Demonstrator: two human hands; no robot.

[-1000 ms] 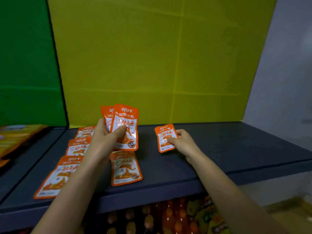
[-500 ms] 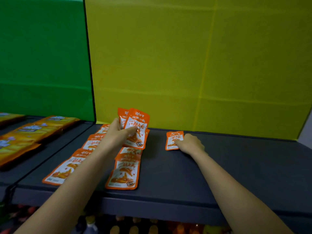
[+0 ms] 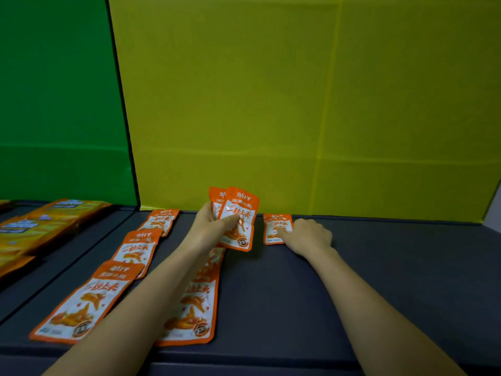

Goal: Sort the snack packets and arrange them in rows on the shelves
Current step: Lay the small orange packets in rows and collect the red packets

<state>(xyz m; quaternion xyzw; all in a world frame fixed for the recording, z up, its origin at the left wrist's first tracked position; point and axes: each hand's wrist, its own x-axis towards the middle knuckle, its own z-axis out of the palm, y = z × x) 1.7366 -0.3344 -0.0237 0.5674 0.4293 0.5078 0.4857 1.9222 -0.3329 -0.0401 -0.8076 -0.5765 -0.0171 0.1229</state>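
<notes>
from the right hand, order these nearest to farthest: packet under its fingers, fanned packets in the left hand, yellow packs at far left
1. Packet under the right hand, touching its fingers.
2. Fanned packets, just left, held up in the left hand.
3. Yellow packs, far left on the next shelf.

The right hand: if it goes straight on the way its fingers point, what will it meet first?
The right hand points left and back; its fingertips already rest on the single orange packet. Beyond it, probably the packets in the left hand; depth is unclear.

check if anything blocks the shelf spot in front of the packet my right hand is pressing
Nothing visible does. The shelf in front of the packet under the right hand is bare; only the forearm crosses it.
</notes>
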